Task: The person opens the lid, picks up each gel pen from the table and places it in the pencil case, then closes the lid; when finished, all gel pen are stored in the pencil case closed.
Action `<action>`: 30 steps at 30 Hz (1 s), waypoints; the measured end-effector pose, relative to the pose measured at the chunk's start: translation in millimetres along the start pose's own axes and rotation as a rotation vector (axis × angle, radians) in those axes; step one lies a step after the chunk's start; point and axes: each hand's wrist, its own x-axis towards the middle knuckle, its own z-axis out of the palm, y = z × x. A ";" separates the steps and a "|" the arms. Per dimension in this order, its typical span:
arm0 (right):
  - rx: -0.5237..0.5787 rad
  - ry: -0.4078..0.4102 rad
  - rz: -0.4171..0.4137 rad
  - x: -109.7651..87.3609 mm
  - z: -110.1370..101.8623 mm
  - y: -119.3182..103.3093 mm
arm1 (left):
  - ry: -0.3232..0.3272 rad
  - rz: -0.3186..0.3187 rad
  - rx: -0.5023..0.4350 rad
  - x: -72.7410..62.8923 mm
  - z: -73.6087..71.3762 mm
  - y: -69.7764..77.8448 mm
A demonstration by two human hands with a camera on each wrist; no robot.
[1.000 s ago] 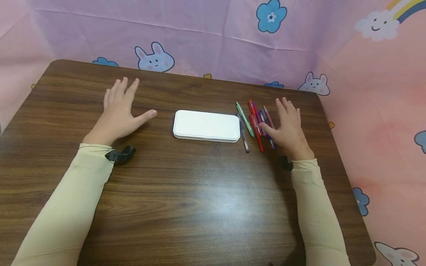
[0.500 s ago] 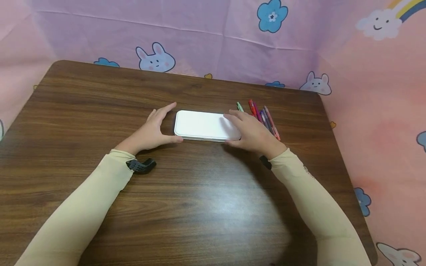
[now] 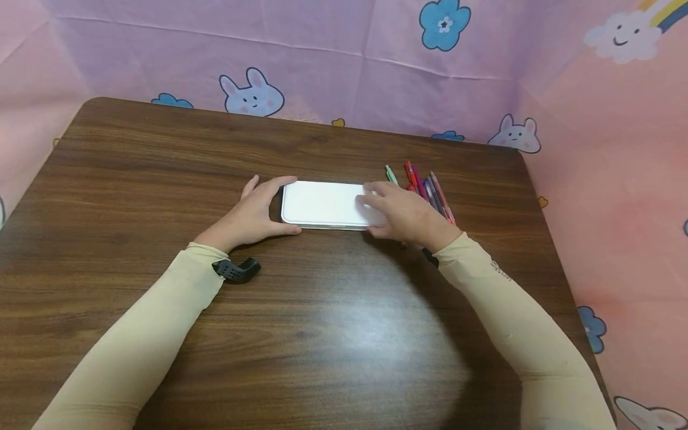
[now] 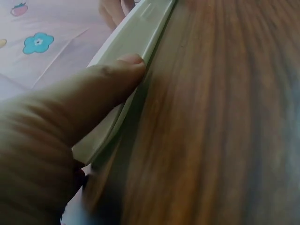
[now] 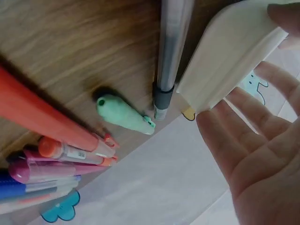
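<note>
A white pencil case (image 3: 322, 204) with rounded corners lies lengthwise on the brown table, its lid down. My left hand (image 3: 249, 216) grips its left end, thumb along the near side and index finger at the far corner. In the left wrist view the thumb (image 4: 110, 79) lies against the case's side wall. At the right end my right hand (image 3: 411, 216) holds the case between thumb and fingers, some fingertips over the lid. The right wrist view shows those fingers (image 5: 253, 117) along the case's far edge. The right hand partly hides the pens in the head view.
Several pens lie right of the case: a green pen (image 5: 124, 115), a clear pen with a dark grip (image 5: 171, 56) close beside the case, a red pen (image 5: 47, 112) and a pink one (image 5: 51, 169). A patterned cloth (image 3: 333, 54) hangs behind the table's far edge.
Both hands have come inward from wide apart to the two ends of the pencil case. The left hand has closed the last gap and now grips its end.
</note>
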 end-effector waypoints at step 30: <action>0.332 0.069 -0.069 6.5 -24.8 32.8 | 0.003 0.021 0.014 3.6 -1.1 2.4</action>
